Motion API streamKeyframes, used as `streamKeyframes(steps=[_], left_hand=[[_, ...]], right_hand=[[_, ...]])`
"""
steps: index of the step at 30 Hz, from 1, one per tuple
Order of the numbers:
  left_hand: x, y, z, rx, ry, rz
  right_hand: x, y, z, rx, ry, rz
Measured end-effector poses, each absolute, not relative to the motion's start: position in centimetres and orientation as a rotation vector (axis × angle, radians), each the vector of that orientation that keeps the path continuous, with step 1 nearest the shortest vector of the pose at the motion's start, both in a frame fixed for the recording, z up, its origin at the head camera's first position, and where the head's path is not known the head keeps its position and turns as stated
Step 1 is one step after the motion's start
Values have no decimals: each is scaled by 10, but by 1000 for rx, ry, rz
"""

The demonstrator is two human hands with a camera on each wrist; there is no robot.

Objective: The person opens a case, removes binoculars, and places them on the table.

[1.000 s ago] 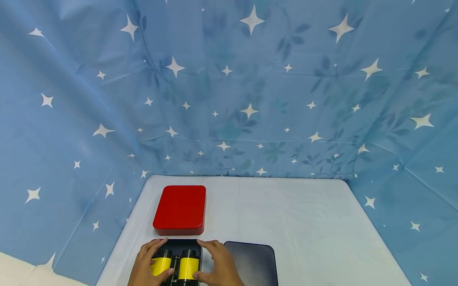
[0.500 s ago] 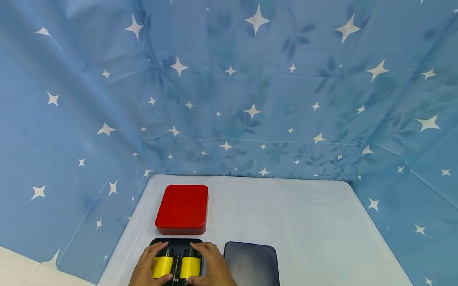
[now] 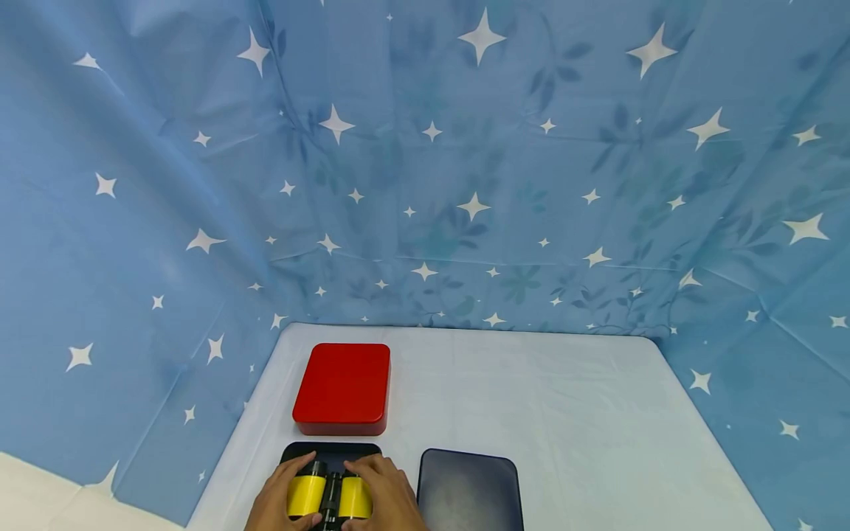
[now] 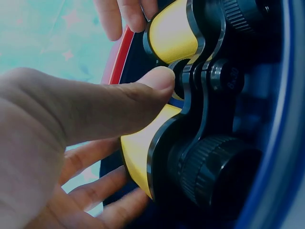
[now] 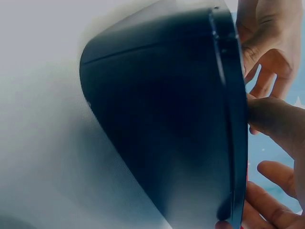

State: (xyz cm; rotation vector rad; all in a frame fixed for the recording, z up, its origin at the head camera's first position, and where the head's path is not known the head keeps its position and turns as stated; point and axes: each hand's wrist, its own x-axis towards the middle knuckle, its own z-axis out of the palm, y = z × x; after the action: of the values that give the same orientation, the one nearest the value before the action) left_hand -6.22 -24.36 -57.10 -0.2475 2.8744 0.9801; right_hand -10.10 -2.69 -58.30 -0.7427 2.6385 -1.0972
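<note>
Yellow-and-black binoculars [image 3: 306, 495] lie in a dark open tin [image 3: 332, 447] at the front of the table. Around the left barrel my left hand [image 3: 274, 501] curves, fingers at its outer side and far end, thumb by the central hinge. The left wrist view shows that thumb [image 4: 157, 80] reaching across the yellow barrel toward the hinge, with the black eyepiece [image 4: 209, 167] nearer the camera. My right hand [image 3: 390, 498] grips the right barrel, index finger at its far end and thumb on the near part. The tin's outer wall [image 5: 157, 95] fills much of the right wrist view.
Behind the tin stands a red box [image 3: 344, 383]. A flat dark lid-like piece [image 3: 471, 490] lies to the right of the tin on the white tabletop [image 3: 564, 413]. Blue star-patterned cloth [image 3: 425, 184] hangs around the back and sides.
My right hand has moved left, from the tin's right rim in over the right barrel. The left hand keeps its place around the left barrel. The head view has shifted slightly left.
</note>
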Motion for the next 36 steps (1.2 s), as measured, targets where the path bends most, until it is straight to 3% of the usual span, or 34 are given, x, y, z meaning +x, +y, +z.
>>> streamKeyframes(steps=[36], left_hand=[[-60,-250,-580,-215,2802,1049]], right_hand=[[-110,-34,-581,-858,2789,-812]])
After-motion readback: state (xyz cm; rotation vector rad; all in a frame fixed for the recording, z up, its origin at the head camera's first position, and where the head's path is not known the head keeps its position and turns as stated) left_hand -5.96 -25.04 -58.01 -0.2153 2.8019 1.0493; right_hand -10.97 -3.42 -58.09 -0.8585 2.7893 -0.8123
